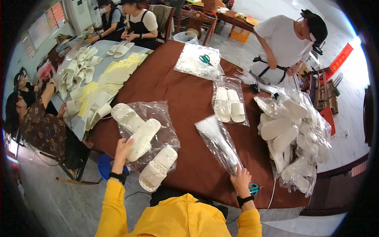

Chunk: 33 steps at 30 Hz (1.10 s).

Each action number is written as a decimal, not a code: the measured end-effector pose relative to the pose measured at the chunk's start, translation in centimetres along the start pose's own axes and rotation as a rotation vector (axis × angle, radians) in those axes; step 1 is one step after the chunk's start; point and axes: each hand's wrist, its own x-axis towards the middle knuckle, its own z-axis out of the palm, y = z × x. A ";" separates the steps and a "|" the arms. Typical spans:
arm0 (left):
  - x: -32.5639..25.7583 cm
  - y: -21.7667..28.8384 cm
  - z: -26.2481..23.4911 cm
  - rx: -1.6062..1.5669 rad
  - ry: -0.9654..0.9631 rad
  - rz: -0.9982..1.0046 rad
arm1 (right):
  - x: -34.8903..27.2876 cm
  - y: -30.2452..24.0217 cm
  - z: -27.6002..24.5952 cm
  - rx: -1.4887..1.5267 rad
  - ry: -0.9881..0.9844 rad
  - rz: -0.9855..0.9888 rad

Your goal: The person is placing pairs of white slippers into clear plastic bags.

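Observation:
My left hand (123, 150) is closed on the edge of a white slipper (144, 138), whose dotted face is turned up. This slipper overlaps another white slipper (127, 116), and a clear plastic bag (160, 112) lies under and beside them. Closer to me, one more white slipper (158, 168) rests near the table's front edge. With my right hand (241, 181) I grip the near end of a long, narrow clear plastic bag (218, 143); glare hides whether it holds anything. Teal-handled scissors (254, 189) lie just right of that hand.
Bagged slippers (292, 134) are heaped at the right edge of the brown-covered table (177, 87). Another bagged pair (229, 104) lies mid-table. Scissors (205, 59) rest on stacked plastic bags (193, 65) farther back. Co-workers sit around a grey table (114, 44); one person (282, 41) stands at right.

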 end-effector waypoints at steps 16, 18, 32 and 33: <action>14.9 13.6 1.9 -0.159 0.093 0.432 | -1.6 -0.4 0.9 0.028 0.108 0.047; 16.7 16.2 -0.2 -0.226 0.086 0.608 | -1.4 -0.7 0.9 0.032 0.085 0.067; -3.6 12.3 6.0 -0.138 -0.931 0.295 | -1.9 -1.6 0.4 0.043 0.193 0.148; -5.5 10.5 7.2 0.031 -0.968 0.396 | -1.6 -1.9 0.3 0.037 0.209 0.132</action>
